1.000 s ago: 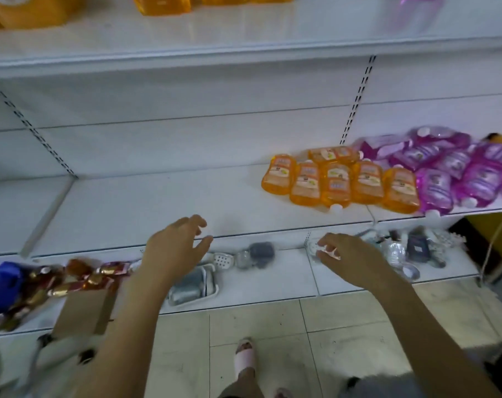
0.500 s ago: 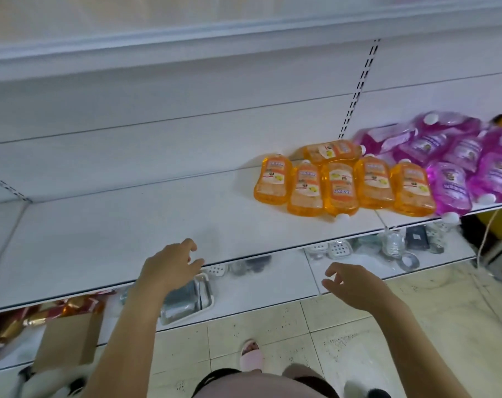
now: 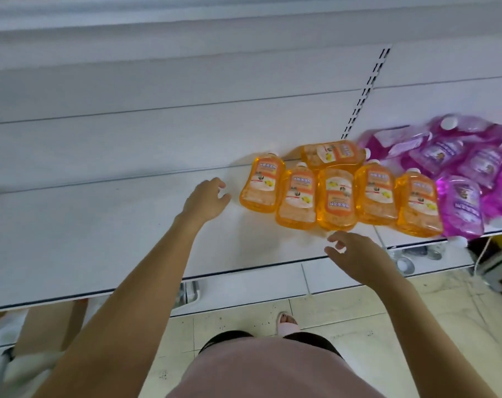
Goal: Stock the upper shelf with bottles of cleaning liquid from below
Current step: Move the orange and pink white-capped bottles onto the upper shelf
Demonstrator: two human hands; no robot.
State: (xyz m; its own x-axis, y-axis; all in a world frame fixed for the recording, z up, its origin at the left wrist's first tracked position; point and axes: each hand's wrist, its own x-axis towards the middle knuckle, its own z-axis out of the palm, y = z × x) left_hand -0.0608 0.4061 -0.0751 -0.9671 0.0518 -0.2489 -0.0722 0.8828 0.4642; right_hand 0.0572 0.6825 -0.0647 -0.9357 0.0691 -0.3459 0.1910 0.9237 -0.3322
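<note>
Left hand (image 3: 206,199) and right hand (image 3: 356,254) are empty and loose-fingered. All six orange bottles (image 3: 336,202) lie unlifted on the lower shelf (image 3: 100,239).

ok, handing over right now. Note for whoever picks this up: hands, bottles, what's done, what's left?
Hands: left hand open, empty, over the lower shelf beside the leftmost orange bottle, not touching it; right hand open, empty, near the front edge before the orange bottles.
Bottles: six orange and a heap of purple bottles lie flat on that shelf.
Done: cannot tell; the upper shelf shows only its edge.
Left: grip bottles, lift them up.
</note>
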